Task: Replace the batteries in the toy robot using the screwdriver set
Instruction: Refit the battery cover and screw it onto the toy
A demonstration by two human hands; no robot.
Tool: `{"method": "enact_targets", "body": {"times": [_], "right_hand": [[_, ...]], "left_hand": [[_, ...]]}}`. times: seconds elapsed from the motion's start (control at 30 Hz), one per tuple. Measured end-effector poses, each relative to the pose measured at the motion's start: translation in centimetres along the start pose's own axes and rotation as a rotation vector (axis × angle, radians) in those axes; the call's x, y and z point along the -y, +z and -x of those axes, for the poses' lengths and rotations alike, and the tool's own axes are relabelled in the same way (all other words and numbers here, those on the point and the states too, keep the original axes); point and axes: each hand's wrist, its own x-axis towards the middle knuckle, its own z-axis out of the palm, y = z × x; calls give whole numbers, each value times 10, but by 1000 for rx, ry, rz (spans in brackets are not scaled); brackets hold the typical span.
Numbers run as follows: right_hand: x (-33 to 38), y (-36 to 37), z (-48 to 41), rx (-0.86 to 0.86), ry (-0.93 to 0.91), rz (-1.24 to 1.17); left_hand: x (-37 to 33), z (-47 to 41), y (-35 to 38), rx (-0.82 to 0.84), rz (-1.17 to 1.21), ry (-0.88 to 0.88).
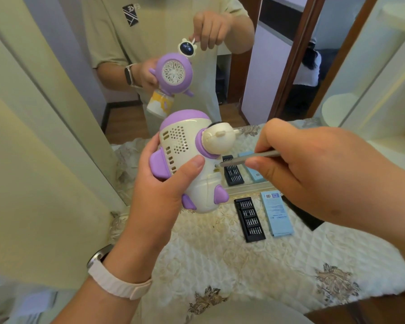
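Gripping the toy robot [185, 160] at frame centre, left hand [164, 190] wrapped round its body, thumb pressed across the back, likely to steady it against a twisting tool. Tilted with the cream back panel facing up and the head toward the mirror, so that the screw holes near the neck show. Pinching the screwdriver [248, 159] in the right hand [313, 169], fingers closed on the slim metal shaft, tip at a small hole in the back; whether seated in a screw, cannot tell. Lying below on the quilted surface [278, 265], lower right of centre: open black bit case [249, 219], rows of bits in its slots, and just beside it a pale blue sleeve [277, 216], contents unseen. No batteries in sight.
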Motion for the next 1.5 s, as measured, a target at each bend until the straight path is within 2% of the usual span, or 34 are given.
{"method": "enact_targets", "body": {"times": [0.13, 0.33, 0.63, 0.8, 0.9, 1.17, 1.33, 1.5], "right_hand": [[-5, 2, 5, 1, 34, 29], [-7, -6, 14, 45, 25, -123], [-12, -5, 22, -21, -4, -60], [-17, -8, 32, 91, 54, -153], [-19, -12, 35, 103, 45, -215], [-21, -6, 34, -13, -9, -10], [-28, 9, 36, 109, 200, -103], [-40, 64, 56, 97, 515, -602]], "left_hand": [[0, 6, 3, -5, 5, 4], [-3, 13, 10, -10, -5, 23], [1, 23, 17, 22, 8, -17], [5, 26, 22, 32, -13, -18], [6, 26, 25, 26, -18, -24], [8, 30, 25, -9, -27, -35], [18, 27, 23, -24, -41, -82], [52, 21, 11, -94, -115, -122]]}}
